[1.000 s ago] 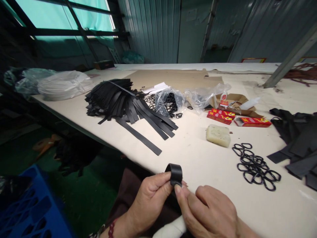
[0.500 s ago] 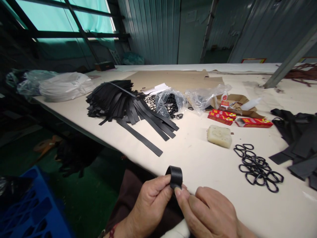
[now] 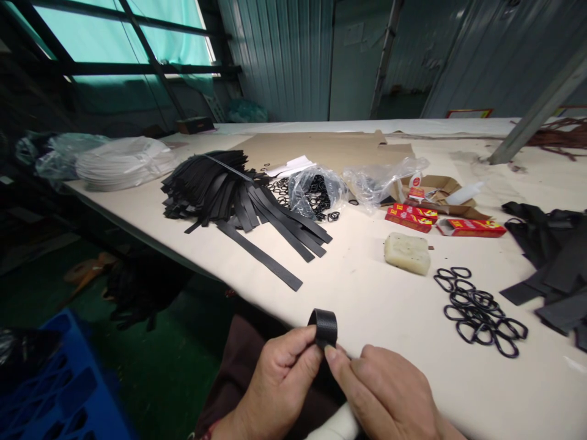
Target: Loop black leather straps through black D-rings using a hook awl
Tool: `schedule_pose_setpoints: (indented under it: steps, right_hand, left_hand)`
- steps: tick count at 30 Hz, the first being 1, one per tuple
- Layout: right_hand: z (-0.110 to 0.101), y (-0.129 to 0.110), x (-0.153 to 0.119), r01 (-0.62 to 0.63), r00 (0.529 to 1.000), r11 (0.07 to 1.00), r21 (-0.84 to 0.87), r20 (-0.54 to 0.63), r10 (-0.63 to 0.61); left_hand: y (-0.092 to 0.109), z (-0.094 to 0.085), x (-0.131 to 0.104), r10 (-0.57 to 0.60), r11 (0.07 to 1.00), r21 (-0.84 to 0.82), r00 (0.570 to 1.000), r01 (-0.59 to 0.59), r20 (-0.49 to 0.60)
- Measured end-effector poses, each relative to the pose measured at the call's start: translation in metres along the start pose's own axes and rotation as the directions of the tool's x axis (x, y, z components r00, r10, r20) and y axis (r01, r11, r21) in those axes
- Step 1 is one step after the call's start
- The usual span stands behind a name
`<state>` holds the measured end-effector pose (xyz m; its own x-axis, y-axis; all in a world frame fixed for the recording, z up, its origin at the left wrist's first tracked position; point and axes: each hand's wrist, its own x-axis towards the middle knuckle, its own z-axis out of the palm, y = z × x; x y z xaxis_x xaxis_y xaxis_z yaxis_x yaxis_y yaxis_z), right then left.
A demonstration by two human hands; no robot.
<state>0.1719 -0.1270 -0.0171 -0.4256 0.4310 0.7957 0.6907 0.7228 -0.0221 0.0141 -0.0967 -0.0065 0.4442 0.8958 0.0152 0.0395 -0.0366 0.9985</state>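
Note:
A black strap (image 3: 326, 325), bent into a small loop, stands up between my two hands at the table's near edge. My left hand (image 3: 285, 376) pinches its left side between thumb and fingers. At the loop's base, my right hand (image 3: 385, 385) presses with its thumb, its other fingers curled. The lower part of the strap is hidden behind my fingers. Below my right hand a white rounded thing (image 3: 337, 425) shows in part. To the right on the table lie several black metal rings (image 3: 481, 311), close to a yellowish wax-like block (image 3: 407, 253).
A large bundle of black straps (image 3: 206, 186) lies at the left, beside a clear bag of black rings (image 3: 316, 192). Red small boxes (image 3: 472, 227) are behind the block, and more black straps (image 3: 554, 263) at the right. A blue plastic crate (image 3: 68, 379) stands on the floor.
My right thumb has shifted slightly at the base of the loop, and the strap there looks flatter. Otherwise both hands keep nearly the same place.

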Motion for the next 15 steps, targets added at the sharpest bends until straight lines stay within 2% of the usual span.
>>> schedule_pose_setpoints:
  steps: [2, 3, 4, 5, 6, 7, 8, 9, 10, 11, 13, 15]
  right_hand:
    - [0.002, -0.004, -0.003, -0.222, 0.975, 0.965, 0.139, 0.007, 0.223]
    - [0.003, -0.006, -0.003, -0.393, 0.918, 0.893, 0.221, 0.044, 0.393]
    - [0.003, -0.008, -0.003, -0.574, 0.815, 0.763, 0.297, 0.109, 0.570]
    - [0.004, -0.009, -0.001, -0.728, 0.672, 0.587, 0.355, 0.197, 0.714]
    - [0.004, -0.010, 0.002, -0.835, 0.512, 0.386, 0.392, 0.295, 0.807]
    - [0.004, -0.011, 0.005, -0.887, 0.366, 0.192, 0.419, 0.386, 0.847]
    - [0.004, -0.011, 0.008, -0.899, 0.251, 0.027, 0.438, 0.464, 0.850]
    - [0.004, -0.011, 0.011, -0.885, 0.167, -0.102, 0.454, 0.515, 0.840]
    - [0.004, -0.011, 0.013, -0.863, 0.116, -0.186, 0.469, 0.544, 0.831]
    - [0.005, -0.010, 0.015, -0.846, 0.089, -0.231, 0.481, 0.554, 0.828]
    - [0.005, -0.008, 0.015, -0.834, 0.077, -0.254, 0.490, 0.559, 0.825]
    - [0.006, -0.006, 0.014, -0.843, 0.089, -0.249, 0.476, 0.581, 0.809]
  left_hand:
    - [-0.001, 0.001, 0.001, 0.002, 0.999, 0.035, 1.000, -0.001, -0.017]
    - [0.000, 0.001, 0.002, -0.008, 0.999, 0.044, 1.000, 0.009, -0.024]
    - [0.001, 0.002, 0.003, -0.019, 0.999, 0.046, 0.999, 0.020, -0.029]
    - [0.002, 0.003, 0.004, -0.033, 0.999, 0.041, 0.999, 0.034, -0.032]
    - [0.003, 0.004, 0.004, -0.047, 0.998, 0.031, 0.998, 0.048, -0.030]
    - [0.004, 0.006, 0.005, -0.058, 0.998, 0.017, 0.998, 0.059, -0.023]
    - [0.005, 0.007, 0.006, -0.065, 0.998, 0.002, 0.998, 0.065, -0.017]
    - [0.005, 0.008, 0.006, -0.074, 0.997, -0.018, 0.997, 0.073, -0.012]
    - [0.005, 0.009, 0.006, -0.084, 0.996, -0.041, 0.996, 0.084, -0.007]
    - [0.004, 0.010, 0.005, -0.098, 0.993, -0.066, 0.995, 0.097, -0.006]
    - [0.001, 0.011, 0.004, -0.135, 0.985, -0.114, 0.991, 0.132, -0.019]
    - [-0.001, 0.011, 0.003, -0.180, 0.971, -0.164, 0.983, 0.172, -0.030]
